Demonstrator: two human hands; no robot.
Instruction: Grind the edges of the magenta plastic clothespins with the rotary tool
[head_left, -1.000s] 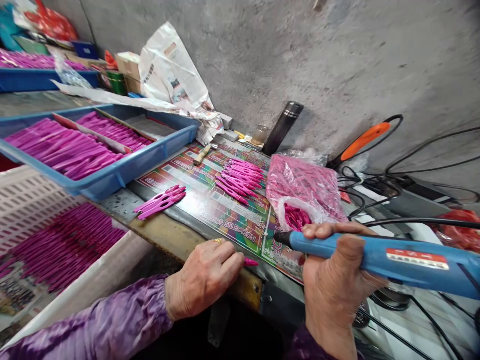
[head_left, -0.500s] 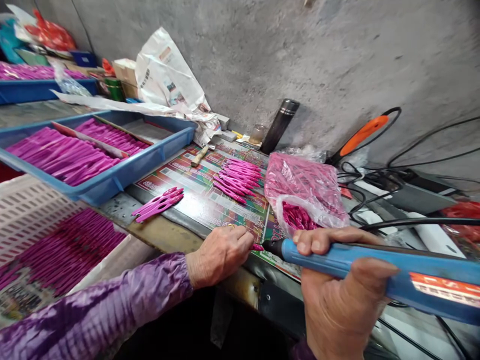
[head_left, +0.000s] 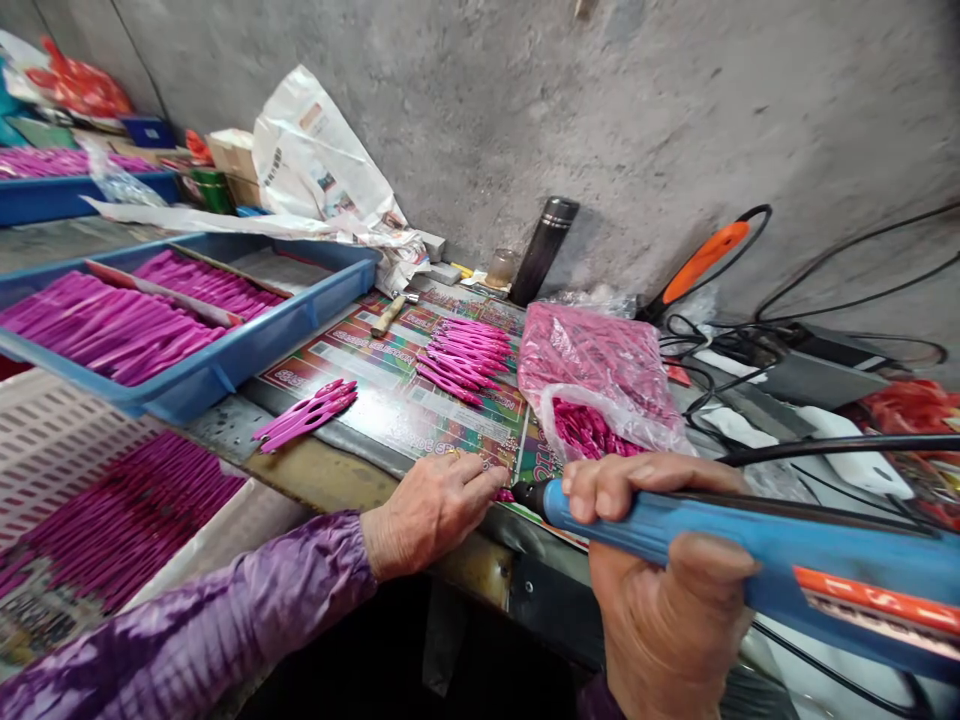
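On the worn tabletop with a brown edge (head_left: 334, 475): at the left, a big blue plastic tray (head_left: 292, 318) full of long pink sticks; in the middle, a shiny printed sheet (head_left: 397, 402) with colored boxes. Next, a fat blue power tool (head_left: 780, 530) with a red label, wrapped tight in the right hand (head_left: 667, 610). Over the front edge, the left hand (head_left: 435, 510), pinching a small shiny pink piece (head_left: 504, 496), mostly hidden. A second ago, well apart; now, black pointy tip (head_left: 529, 497) right at the piece's end. Likely both hands busy on one piece. Touching or just short: cannot tell.
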